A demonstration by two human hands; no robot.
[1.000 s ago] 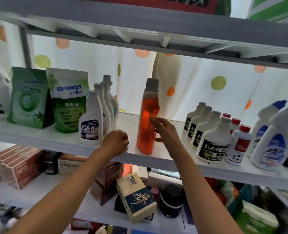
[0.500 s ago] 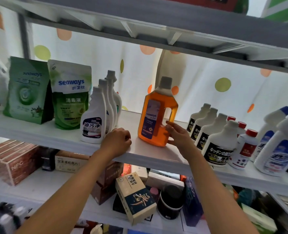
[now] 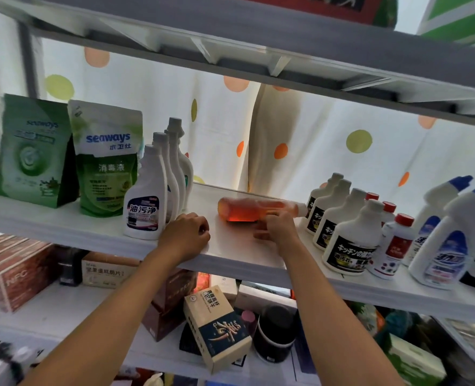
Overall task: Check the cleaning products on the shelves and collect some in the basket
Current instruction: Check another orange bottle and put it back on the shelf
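The orange bottle (image 3: 254,212), upright half a second ago, now lies on its side on the white shelf (image 3: 230,252), cap toward the black-labelled white bottles (image 3: 350,240). The right hand (image 3: 279,228) rests at its near side, fingers extended onto the shelf; whether it actually grips the bottle cannot be told. The left hand (image 3: 187,235) stays curled into a fist on the shelf edge, holding nothing. The bottle's label is hidden. Two green pouches (image 3: 105,160) read "seaways"; the spray bottle (image 3: 144,196) reads "油污净".
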